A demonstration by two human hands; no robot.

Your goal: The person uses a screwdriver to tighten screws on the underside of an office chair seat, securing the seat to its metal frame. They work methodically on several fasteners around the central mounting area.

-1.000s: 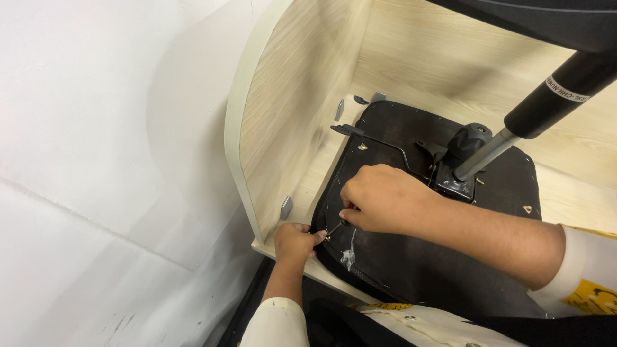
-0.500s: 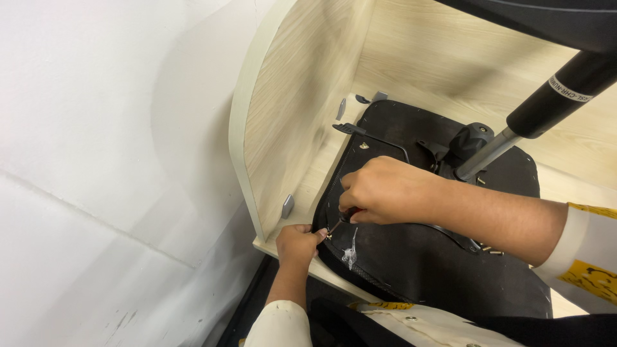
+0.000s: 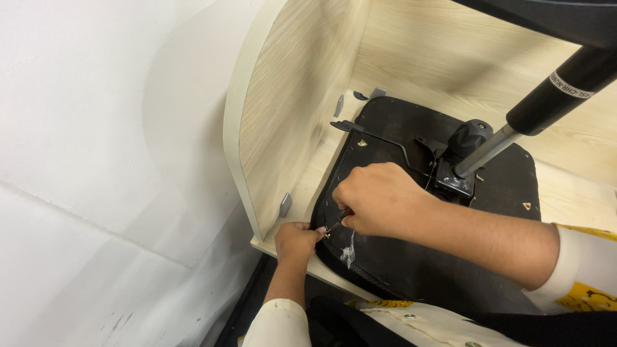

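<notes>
Holding position since a second ago, we keep right hand clenched on small tool, left hand pinching black seat underside near edge; work unchanged.

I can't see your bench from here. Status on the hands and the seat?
Right hand gripping small tool at black seat underside. Left hand pinching seat edge. Gas-lift column beside, not blocking.

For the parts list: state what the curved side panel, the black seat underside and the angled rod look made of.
Curved side panel: likely laminated wood board, pale matte grain print.
Black seat underside: seemingly fabric over a board, matte, stapled along the edge.
Angled rod: metal, shiny silver, entering a black cylinder.
</notes>
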